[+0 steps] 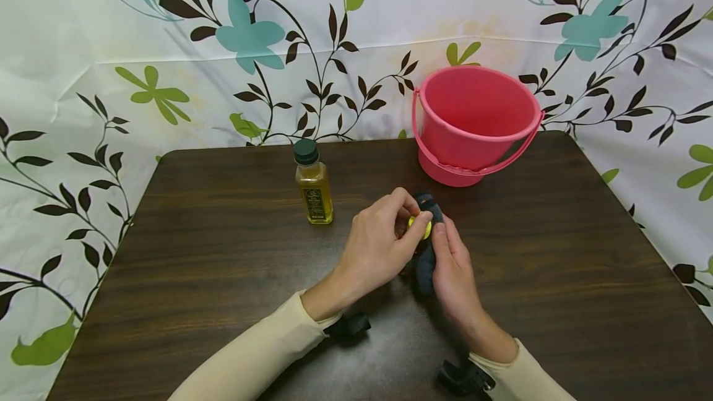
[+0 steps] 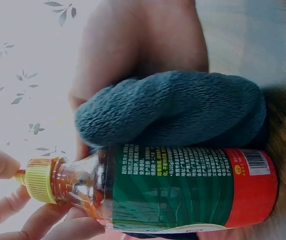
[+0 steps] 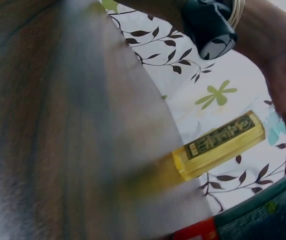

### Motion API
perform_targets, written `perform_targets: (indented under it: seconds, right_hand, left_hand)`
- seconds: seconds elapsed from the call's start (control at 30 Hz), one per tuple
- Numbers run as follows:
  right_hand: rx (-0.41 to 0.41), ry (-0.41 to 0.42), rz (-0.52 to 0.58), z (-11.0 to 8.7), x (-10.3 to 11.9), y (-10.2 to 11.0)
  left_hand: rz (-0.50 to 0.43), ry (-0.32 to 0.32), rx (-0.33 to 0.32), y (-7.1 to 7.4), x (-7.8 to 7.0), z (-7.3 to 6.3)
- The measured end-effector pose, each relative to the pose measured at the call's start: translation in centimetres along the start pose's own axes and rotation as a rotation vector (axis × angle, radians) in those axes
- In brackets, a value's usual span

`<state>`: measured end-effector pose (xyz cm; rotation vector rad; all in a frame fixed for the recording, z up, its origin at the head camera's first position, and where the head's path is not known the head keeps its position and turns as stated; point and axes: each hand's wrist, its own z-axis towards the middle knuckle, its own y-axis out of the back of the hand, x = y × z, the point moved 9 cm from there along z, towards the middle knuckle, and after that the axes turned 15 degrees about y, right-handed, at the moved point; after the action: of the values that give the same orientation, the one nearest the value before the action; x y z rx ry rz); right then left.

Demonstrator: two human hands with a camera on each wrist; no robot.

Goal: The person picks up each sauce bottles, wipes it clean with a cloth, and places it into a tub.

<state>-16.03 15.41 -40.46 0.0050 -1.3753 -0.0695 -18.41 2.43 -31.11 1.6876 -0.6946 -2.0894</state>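
Note:
A sauce bottle (image 2: 173, 195) with a green and red label and dark reddish contents stands between my hands. The thumb and index finger of my left hand (image 1: 374, 245) pinch the small tip of its yellow cap (image 2: 39, 181); other fingers of that hand lie along the neck. My right hand (image 1: 458, 268) holds a folded dark blue-grey cloth (image 2: 178, 107) against the bottle's side. In the head view, the left hand and the cloth hide most of the bottle. The right wrist view catches its label (image 3: 255, 212) at the lower right corner.
A small square bottle of yellow oil (image 1: 315, 194) with a dark green cap stands left of my hands. Behind them, near the back right of the brown wooden table (image 1: 223, 252), sits a pink bucket (image 1: 462, 152) with its handle lowered. A leaf-patterned curtain (image 1: 195, 91) hangs behind.

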Motion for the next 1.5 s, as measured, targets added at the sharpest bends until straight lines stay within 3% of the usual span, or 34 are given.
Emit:
perform_targets:
  seconds: [0.4,1.1,1.3,1.5]
  right_hand:
    - [0.081,-0.071,0.002,-0.1,-2.5,0.4]
    - [0.137,-0.001,-0.408,0.3,-2.9,1.4]
    - [0.111,-0.029,-0.279,0.3,-3.0,1.3]
    - [0.022,-0.035,-0.167,0.4,-1.9,1.4]
  left_hand:
    - [-0.008,0.025,0.032,-0.1,0.2,0.0]
    - [-0.026,0.034,0.059,-0.2,0.3,0.1]
    - [-0.02,0.034,0.056,-0.2,0.3,0.1]
    - [-0.028,0.023,0.043,-0.1,0.3,0.1]
